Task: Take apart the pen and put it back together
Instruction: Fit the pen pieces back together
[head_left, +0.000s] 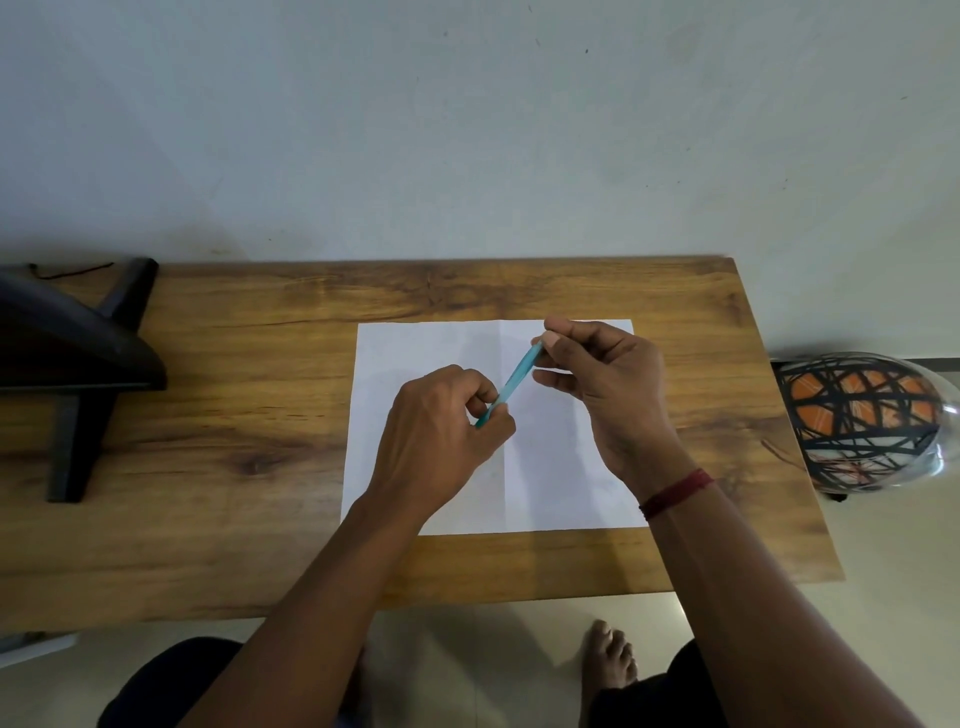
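A slim light-blue pen (517, 375) is held slantwise above a white sheet of paper (415, 353) on the wooden table (234, 364). My left hand (441, 431) pinches the pen's lower end between thumb and curled fingers. My right hand (602, 384) pinches its upper end with thumb and forefinger, the other fingers loosely bent. Both ends of the pen are hidden inside the fingers. No loose pen parts show on the paper.
A black monitor stand and screen edge (78, 364) occupy the table's left side. A helmet with orange and black pattern (862, 421) sits beyond the table's right edge. A wall runs behind the table. My knees and a bare foot (613, 660) show below the front edge.
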